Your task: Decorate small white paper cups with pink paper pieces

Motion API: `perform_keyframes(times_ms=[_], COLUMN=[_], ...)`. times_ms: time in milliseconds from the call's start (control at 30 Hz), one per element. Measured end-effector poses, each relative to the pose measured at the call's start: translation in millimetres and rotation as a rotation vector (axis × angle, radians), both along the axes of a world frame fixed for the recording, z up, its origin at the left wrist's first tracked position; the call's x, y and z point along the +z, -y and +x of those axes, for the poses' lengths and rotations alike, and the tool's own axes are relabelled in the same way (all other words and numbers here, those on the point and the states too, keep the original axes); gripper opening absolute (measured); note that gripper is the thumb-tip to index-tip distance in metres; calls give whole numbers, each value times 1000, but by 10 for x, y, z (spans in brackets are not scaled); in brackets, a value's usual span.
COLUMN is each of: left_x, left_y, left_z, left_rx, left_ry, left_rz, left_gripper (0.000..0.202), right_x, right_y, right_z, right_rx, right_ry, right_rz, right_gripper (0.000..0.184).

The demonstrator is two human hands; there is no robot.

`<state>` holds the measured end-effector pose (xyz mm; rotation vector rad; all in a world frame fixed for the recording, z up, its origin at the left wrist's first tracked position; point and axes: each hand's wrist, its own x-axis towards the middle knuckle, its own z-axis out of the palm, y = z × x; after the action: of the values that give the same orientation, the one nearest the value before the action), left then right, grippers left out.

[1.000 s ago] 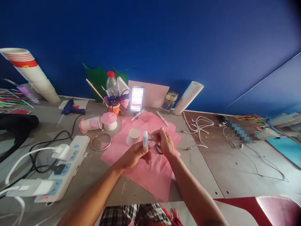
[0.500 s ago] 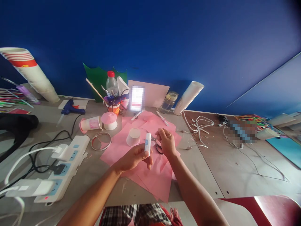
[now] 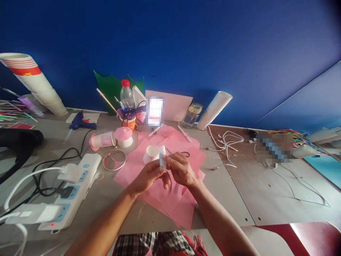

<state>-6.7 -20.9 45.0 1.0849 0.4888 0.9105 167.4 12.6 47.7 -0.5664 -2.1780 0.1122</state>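
In my left hand [image 3: 149,176] is a white and blue glue stick [image 3: 162,164], held upright between thumb and fingers. My right hand [image 3: 182,169] meets it from the right, its curled fingertips against the side of the stick. Just behind stands a white paper cup [image 3: 151,153] on overlapping pink paper sheets [image 3: 173,208]. A black handle loop of the scissors [image 3: 185,154] shows beyond my right hand, which hides the rest of them. To the left are a cup with a pink top [image 3: 124,138] and a pink-marked cup [image 3: 104,139] on its side.
A power strip [image 3: 77,192] with plugs and cables lies at left, near a roll of tape [image 3: 114,160] and a blue glue gun [image 3: 81,121]. Stacked paper cups [image 3: 215,110], a glass jar [image 3: 192,115] and a bottle [image 3: 126,94] stand along the wall.
My right hand has moved left and down to the glue stick, from above the scissors. My left hand has shifted slightly left with the stick, closer to the cup.
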Motion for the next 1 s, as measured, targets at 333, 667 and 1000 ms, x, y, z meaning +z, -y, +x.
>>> perform_keyframes(times_ms=[333,667,1000], left_x=[41,-118,-217], left_y=[-15,-36,-263], left_z=[9,-107,-152], left_rx=[4,941,808], left_ry=[-267,-497,-781], left_rz=[74,699,450], left_gripper=[39,26,89], right_x=[7,-162,-66], right_y=[-1,-63,-46], right_z=[-35,25,-29], right_rx=[-21,-302,-115], right_ry=[133,-473,-857], right_rz=[69,-231,-632], right_gripper=[48,29,31])
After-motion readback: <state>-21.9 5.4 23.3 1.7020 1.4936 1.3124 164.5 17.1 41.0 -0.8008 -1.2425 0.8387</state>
